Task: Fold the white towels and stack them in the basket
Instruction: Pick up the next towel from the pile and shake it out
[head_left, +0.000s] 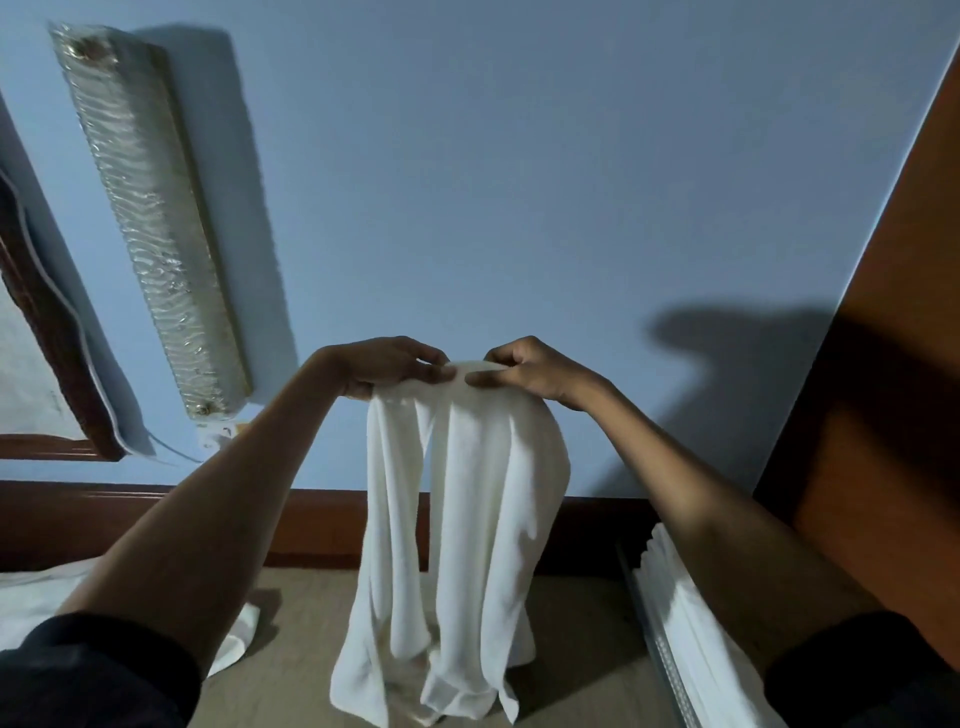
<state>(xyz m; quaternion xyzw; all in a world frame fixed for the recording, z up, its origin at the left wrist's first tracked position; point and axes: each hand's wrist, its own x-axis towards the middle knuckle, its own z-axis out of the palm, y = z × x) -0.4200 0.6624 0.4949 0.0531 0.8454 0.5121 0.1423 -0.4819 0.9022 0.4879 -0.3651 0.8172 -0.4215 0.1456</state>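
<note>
1. The white towel (467, 493) hangs in long vertical folds from both hands, raised in front of a blue wall (519, 182). Its lower end reaches down to the wooden surface (291, 654) and bunches a little there.
2. The left hand (395, 366) grips the towel's top edge at its left end. The fingers are curled over the cloth and the thumb pinches it from the near side.
3. The right hand (530, 371) pinches the same top edge just right of the left hand. Its fingers are bent and its thumb is pressed against the cloth. The two hands are close together, with a short span of towel between them.
4. Right of the towel, low down, stands the basket (657, 644), its pale perforated wall partly hidden by the right forearm. Folded white towels (675, 587) are stacked in it.
5. Left of the towel, more loose white towels (31, 597) lie on the surface under the left forearm.
6. Above and left of the towel, a long ribbed glass wall lamp (150, 223) is fixed to the wall.
7. Far right of the towel stands a brown wooden panel (883, 389).
</note>
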